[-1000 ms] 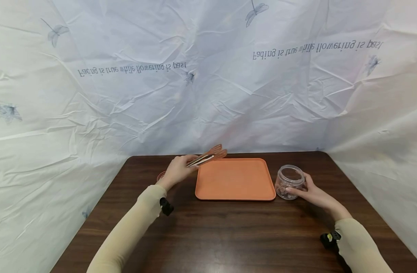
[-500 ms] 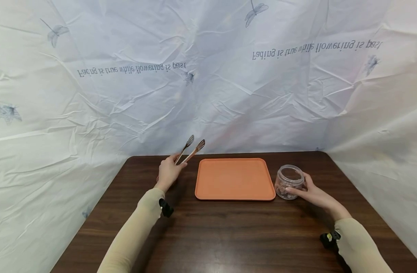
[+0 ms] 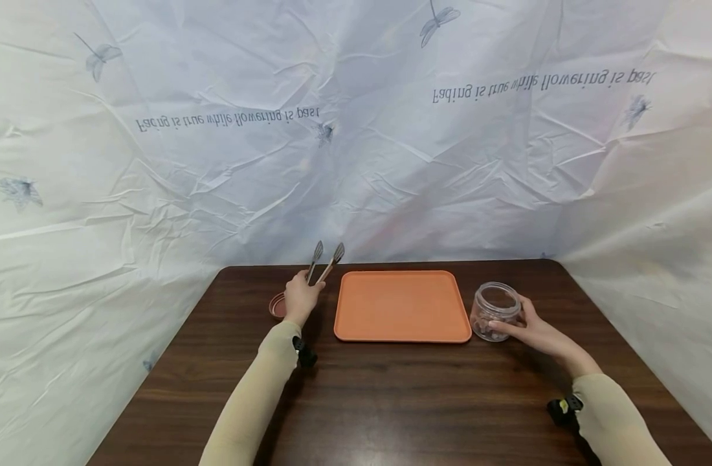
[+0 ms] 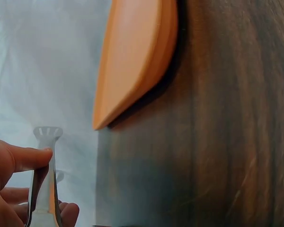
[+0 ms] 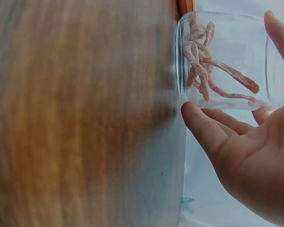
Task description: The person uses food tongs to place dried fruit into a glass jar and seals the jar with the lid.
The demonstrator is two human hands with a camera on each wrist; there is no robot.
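Note:
My left hand (image 3: 301,298) holds a pair of metal tongs (image 3: 337,254) near the table's back left, their slotted tips apart and pointing away toward the curtain. In the left wrist view, thumb and fingers pinch the arms of the tongs from both sides, and nothing shows between the tips. My right hand (image 3: 533,331) grips a clear, lidless jar (image 3: 489,309) from its right side. The jar stands upright on the table, close by the tray's right edge. Inside it, the right wrist view shows several reddish-brown, white-dusted twisted strips (image 5: 199,56) lying at the bottom.
Between the hands lies an orange tray (image 3: 402,307) with a bare surface. A round reddish lid (image 3: 278,306) sits on the dark wooden table (image 3: 391,401), partly hidden behind my left hand. A white printed curtain (image 3: 362,181) hangs behind the table's back edge.
The left hand has drawn the tongs leftward from over the tray's back left corner, and their tips have turned to point away. More of the lid shows. Right hand and jar have stayed still.

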